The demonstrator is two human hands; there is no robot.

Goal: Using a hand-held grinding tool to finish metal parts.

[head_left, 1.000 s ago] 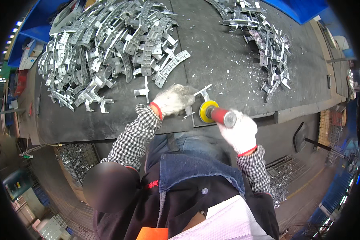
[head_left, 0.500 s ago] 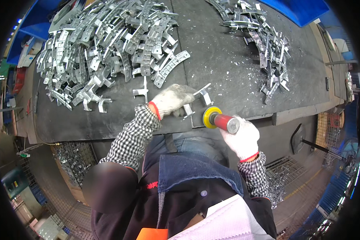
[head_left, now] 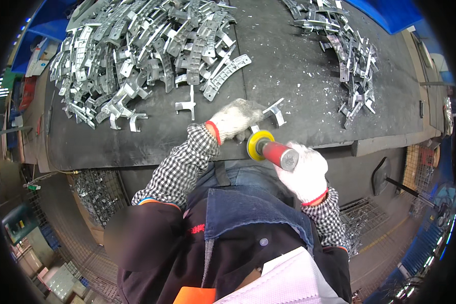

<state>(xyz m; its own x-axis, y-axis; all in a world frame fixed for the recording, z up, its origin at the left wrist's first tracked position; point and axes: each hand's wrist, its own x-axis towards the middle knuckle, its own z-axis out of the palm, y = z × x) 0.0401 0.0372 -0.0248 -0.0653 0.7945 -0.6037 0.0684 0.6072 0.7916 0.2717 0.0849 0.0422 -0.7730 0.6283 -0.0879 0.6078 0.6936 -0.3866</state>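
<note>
In a white knit glove, my left hand [head_left: 237, 120] is closed on a silvery metal bracket [head_left: 275, 111] near the front edge of the dark table. One arm of the bracket sticks out past my fingers to the right; the rest is partly hidden by the glove and the tool. My right hand [head_left: 304, 172], gloved too, grips a red handheld sander [head_left: 281, 155]. Its yellow round disc [head_left: 260, 145] is at the bracket's near part, beside my left fingertips; whether it touches cannot be made out. Another loose bracket [head_left: 186, 105] lies just left of my left hand.
A large heap of metal brackets [head_left: 137, 50] covers the table's far left. A smaller row of brackets [head_left: 347, 66] lies at the far right, with pale flakes scattered beside it. Blue bins [head_left: 387, 14] stand behind. Wire baskets [head_left: 359, 215] holding metal parts are below the table.
The sander has moved left, bringing its disc up to the bracket by my left hand. My view has shifted slightly, so the table's contents appear a little to the right.
</note>
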